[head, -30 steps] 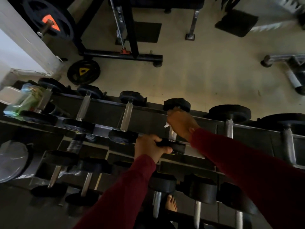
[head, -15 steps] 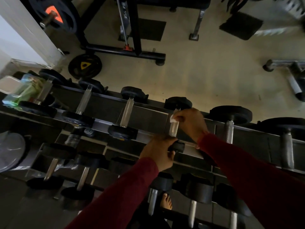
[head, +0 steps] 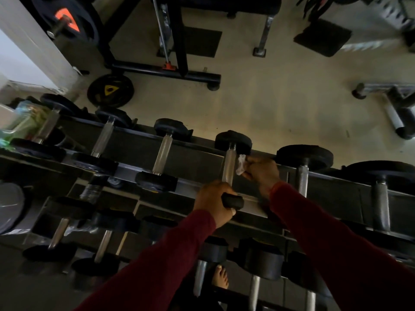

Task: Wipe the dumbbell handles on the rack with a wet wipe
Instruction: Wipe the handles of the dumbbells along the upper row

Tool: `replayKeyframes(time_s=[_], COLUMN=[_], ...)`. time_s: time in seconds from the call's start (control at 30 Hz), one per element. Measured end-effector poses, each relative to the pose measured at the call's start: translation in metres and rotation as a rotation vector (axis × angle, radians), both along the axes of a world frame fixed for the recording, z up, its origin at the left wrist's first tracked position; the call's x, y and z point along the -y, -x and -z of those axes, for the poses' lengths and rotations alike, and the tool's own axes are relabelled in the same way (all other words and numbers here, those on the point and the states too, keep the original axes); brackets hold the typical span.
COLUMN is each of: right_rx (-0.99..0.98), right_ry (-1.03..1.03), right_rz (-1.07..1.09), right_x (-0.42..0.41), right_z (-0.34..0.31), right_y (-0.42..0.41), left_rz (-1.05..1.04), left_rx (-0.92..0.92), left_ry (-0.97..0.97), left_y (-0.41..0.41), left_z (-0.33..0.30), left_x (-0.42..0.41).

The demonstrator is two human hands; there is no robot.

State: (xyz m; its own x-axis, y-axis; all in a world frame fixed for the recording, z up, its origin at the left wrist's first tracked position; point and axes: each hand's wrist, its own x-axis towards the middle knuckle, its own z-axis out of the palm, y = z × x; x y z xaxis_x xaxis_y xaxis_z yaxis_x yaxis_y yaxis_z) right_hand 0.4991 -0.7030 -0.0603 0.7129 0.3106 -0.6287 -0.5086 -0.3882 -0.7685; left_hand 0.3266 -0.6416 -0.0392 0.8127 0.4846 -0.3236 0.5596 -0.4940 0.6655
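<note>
1. Dumbbell rack point(head: 197, 173): a dark tiered rack running from left to right, seen from above; its top tier carries a row of dumbbells with black ends and metal handles.
2. Dumbbell point(head: 230, 167): lies on the top tier near the middle of the row, its far end point(head: 233, 141) toward the floor and its near end under the left hand.
3. Left hand point(head: 214, 202): fingers curled round the near black end of this dumbbell, gripping it.
4. Right hand point(head: 261, 172): just to the right of the bare metal handle, pinching a wet wipe point(head: 240, 164) between the fingertips.
5. Wet wipe: small, white and crumpled, held beside the far part of the handle; whether it touches the metal cannot be told.
6. Sleeves point(head: 336, 243): dark red, covering both forearms.
7. Weight plate point(head: 110, 90): black, lying on the pale floor far left, with a yellow triangular label; its writing is too small to read.
8. Second plate point(head: 65, 19): on a bar at far left, with an orange marking; no text is legible.
9. Bare foot point(head: 220, 277): visible below the rack's lower tier.
</note>
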Motion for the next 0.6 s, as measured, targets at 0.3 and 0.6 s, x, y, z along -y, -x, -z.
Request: replayKeyframes(time_s=[0.3, 0.6], right_rx=[0.284, 0.331], right_ry=[0.183, 0.272], right_rz=[-0.124, -0.317], right_x=[-0.017, 0.011], right_z=[-0.007, -0.002], right_y=[0.021, 0.05], left_rz=[-0.014, -0.123], left_rx=[-0.055, -0.015], left_ry=[0.228, 0.225], left_y=[0.01, 0.013], left_z=[0.001, -0.008], left_x=[-0.032, -0.018])
